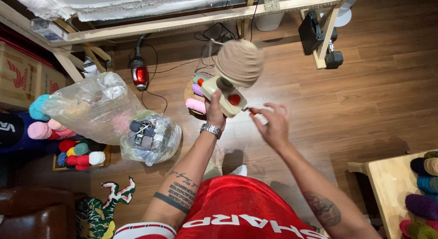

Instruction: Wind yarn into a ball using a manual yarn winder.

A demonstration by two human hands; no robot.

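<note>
My left hand (215,112) grips a cream-coloured hand yarn winder (224,94) with a red knob, held out in front of me above the wooden floor. A fat ball of beige yarn (240,62) sits on the winder's spindle. My right hand (273,122) is at the winder's crank on its right side, fingers curled around the small handle and blurred by motion. A metal watch (211,129) is on my left wrist.
Two clear plastic bags (98,104) holding yarn lie on the floor at left, beside a tray of coloured yarn balls (80,154). A wooden frame (191,20) crosses the top. A red vacuum (140,74), cables, and a wooden table (392,184) with yarn are nearby.
</note>
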